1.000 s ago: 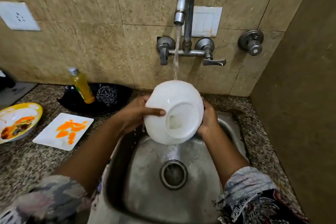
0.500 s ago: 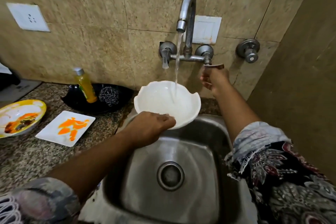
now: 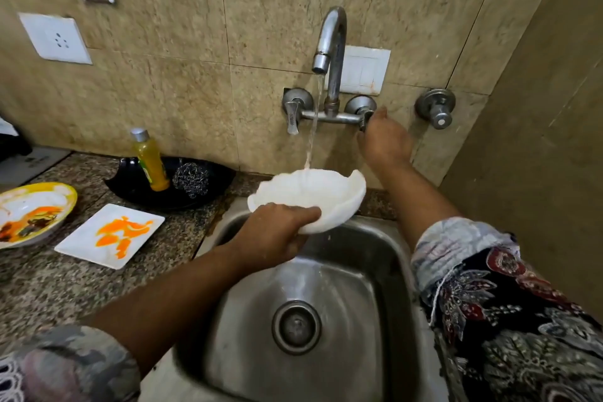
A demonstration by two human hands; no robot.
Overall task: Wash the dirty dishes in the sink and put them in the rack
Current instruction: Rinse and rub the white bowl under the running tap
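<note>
Left hand (image 3: 277, 232) grips the near rim of the white bowl (image 3: 313, 192), holding it over the sink (image 3: 313, 313) under running water from the tap (image 3: 331, 52). Right hand (image 3: 385, 140), past the bowl, holds the tap's right handle (image 3: 365, 117).

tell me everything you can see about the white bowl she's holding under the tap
The white bowl has a wavy, scalloped rim and looks like glazed ceramic or plastic. It is held open side up, slightly tilted, above the steel sink. The left hand grips its near rim. Water from the tap streams into it and drips from beneath.
</note>
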